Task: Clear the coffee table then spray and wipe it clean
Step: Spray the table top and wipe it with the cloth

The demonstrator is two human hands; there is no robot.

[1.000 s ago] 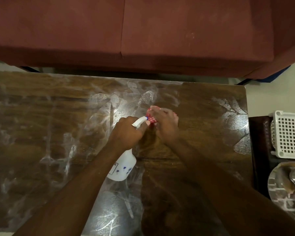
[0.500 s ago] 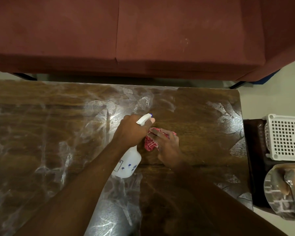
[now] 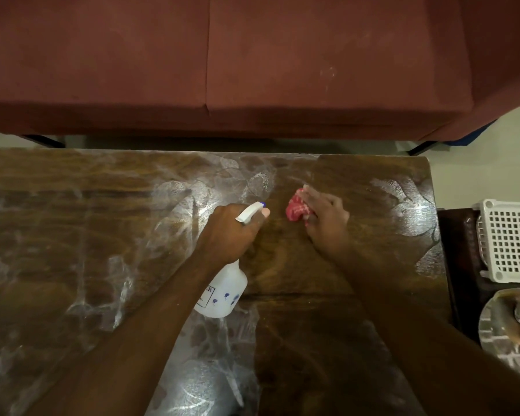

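Observation:
The dark wooden coffee table (image 3: 72, 235) fills the lower view, its glossy top streaked with whitish smears. My left hand (image 3: 228, 232) grips the neck of a white spray bottle (image 3: 222, 292), whose nozzle points toward the sofa and whose body hangs below my wrist. To its right, my right hand (image 3: 327, 214) presses a crumpled red checked cloth (image 3: 296, 208) flat on the tabletop. The cloth shows only at my fingertips; the rest is under my palm.
A maroon sofa (image 3: 252, 70) runs along the far side of the table. Right of the table, a white plastic basket (image 3: 511, 238) and a round tray with a spoon (image 3: 511, 334) rest on a dark side stand. Pale floor shows at the top right.
My right hand has slid the red cloth to the right and away from the bottle nozzle. My left hand holds the bottle in about the same spot.

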